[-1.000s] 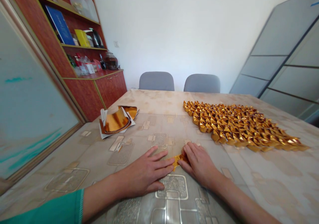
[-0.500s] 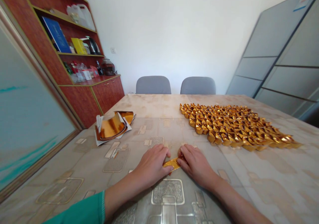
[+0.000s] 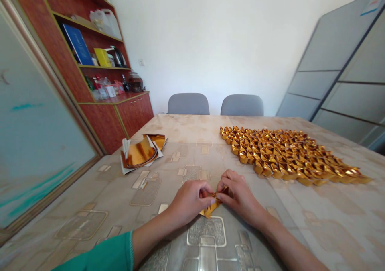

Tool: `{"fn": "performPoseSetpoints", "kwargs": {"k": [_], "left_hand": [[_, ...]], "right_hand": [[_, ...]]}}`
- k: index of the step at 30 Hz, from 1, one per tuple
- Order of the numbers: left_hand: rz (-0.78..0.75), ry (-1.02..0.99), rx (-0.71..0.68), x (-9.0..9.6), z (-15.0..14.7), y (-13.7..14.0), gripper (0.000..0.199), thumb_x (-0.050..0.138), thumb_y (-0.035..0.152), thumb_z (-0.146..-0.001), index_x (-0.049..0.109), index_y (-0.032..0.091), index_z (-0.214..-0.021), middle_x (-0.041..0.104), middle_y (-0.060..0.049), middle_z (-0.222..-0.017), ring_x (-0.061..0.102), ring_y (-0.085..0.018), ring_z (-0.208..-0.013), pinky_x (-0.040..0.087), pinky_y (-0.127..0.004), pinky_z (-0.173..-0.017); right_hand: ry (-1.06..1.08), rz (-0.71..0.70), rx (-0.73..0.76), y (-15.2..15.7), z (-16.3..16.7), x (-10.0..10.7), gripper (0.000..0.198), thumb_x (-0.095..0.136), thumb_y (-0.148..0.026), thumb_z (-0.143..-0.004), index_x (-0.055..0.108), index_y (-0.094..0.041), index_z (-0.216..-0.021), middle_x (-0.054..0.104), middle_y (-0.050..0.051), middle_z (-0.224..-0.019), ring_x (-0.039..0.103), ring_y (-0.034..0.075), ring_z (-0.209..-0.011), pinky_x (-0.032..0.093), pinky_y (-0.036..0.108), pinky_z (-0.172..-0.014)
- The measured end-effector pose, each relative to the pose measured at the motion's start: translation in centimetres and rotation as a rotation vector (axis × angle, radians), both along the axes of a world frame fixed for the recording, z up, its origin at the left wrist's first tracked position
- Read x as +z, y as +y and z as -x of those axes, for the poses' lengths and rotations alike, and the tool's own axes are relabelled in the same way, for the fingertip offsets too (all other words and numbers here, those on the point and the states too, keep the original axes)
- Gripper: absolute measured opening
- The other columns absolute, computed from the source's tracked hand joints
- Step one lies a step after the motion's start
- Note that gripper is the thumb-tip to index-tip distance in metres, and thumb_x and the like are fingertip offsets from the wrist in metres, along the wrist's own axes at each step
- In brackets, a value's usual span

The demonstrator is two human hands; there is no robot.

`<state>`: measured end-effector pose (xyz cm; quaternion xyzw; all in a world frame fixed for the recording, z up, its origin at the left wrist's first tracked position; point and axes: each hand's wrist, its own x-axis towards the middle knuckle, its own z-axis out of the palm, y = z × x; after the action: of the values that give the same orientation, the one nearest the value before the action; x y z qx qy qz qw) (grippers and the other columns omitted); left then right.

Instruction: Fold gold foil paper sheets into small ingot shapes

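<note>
A small piece of folded gold foil paper [image 3: 209,210] is pinched between my two hands, just above the patterned tabletop. My left hand [image 3: 191,198] grips its left side with thumb and fingertips. On the other side, my right hand [image 3: 237,192] has its thumb and fingers closed on the upper right part, close to the left fingertips. The foil's lower corner points down toward me, while its upper part is partly covered by my fingers.
Rows of folded gold foil ingots [image 3: 285,152] cover the right side of the table [image 3: 325,231]. A stack of gold foil sheets [image 3: 141,153] with white backing lies at the left. Two grey chairs [image 3: 188,104] stand behind the table, and a red-brown cabinet [image 3: 135,112] at the far left.
The foil has gone from a flat strip to a tilted shape with a corner pointing down. My fingertips have come closer together. The view has shifted slightly left.
</note>
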<state>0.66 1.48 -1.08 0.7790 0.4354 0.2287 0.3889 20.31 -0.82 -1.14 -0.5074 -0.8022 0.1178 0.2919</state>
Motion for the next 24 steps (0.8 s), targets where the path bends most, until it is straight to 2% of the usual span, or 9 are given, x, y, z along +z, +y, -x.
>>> {"fn": "performPoseSetpoints", "kwargs": {"k": [3,7,10,13,19,24], "left_hand": [[0.053,-0.092,0.034,0.0,-0.1,0.2,0.012,0.064,0.026,-0.077,0.07,0.015,-0.077,0.062,0.001,-0.065,0.054,-0.014,-0.062,0.037,-0.023,-0.056],[0.072,-0.235,0.038,0.5,-0.2,0.1,0.006,0.061,0.019,-0.076,0.066,0.015,-0.075,0.062,0.001,-0.066,0.054,-0.013,-0.062,0.039,-0.022,-0.058],[-0.033,-0.24,0.045,0.9,-0.1,-0.1,0.007,0.061,0.017,-0.077,0.067,0.016,-0.074,0.065,0.0,-0.069,0.057,-0.014,-0.066,0.042,-0.024,-0.063],[-0.149,-0.221,0.068,1.3,-0.1,-0.2,0.008,0.063,0.015,-0.077,0.068,0.016,-0.071,0.067,-0.001,-0.071,0.06,-0.015,-0.068,0.043,-0.025,-0.066],[-0.278,-0.184,0.048,2.2,0.5,0.0,0.011,0.063,0.016,-0.079,0.068,0.018,-0.07,0.069,-0.001,-0.072,0.061,-0.015,-0.069,0.043,-0.027,-0.069],[-0.3,-0.178,0.052,2.6,1.2,0.4,0.012,0.063,0.016,-0.08,0.067,0.018,-0.069,0.069,-0.001,-0.071,0.061,-0.015,-0.067,0.044,-0.027,-0.067]], "right_hand": [[-0.009,-0.043,-0.008,0.0,0.1,0.1,0.012,0.072,-0.017,-0.082,0.062,-0.022,-0.078,0.06,0.0,-0.088,0.057,0.019,-0.087,0.039,0.032,-0.076],[0.056,-0.095,0.015,0.0,-0.1,0.4,0.01,0.073,-0.023,-0.083,0.066,-0.024,-0.09,0.065,0.002,-0.097,0.058,0.021,-0.093,0.041,0.033,-0.079],[0.146,-0.049,0.086,0.0,-0.2,0.9,0.003,0.068,-0.024,-0.088,0.068,-0.023,-0.085,0.067,0.001,-0.086,0.06,0.019,-0.085,0.042,0.033,-0.078],[0.246,-0.012,0.097,-0.2,-0.2,1.2,0.019,0.063,-0.026,-0.091,0.066,-0.023,-0.073,0.065,0.0,-0.074,0.059,0.019,-0.078,0.043,0.033,-0.076],[0.453,0.104,0.044,-0.3,-1.3,0.9,0.031,0.056,-0.043,-0.095,0.07,-0.024,-0.075,0.063,0.001,-0.074,0.059,0.019,-0.074,0.046,0.031,-0.068],[0.376,0.094,0.013,0.6,-3.5,0.9,0.037,0.054,-0.05,-0.094,0.069,-0.023,-0.074,0.066,0.003,-0.073,0.062,0.02,-0.072,0.048,0.032,-0.068]]}}
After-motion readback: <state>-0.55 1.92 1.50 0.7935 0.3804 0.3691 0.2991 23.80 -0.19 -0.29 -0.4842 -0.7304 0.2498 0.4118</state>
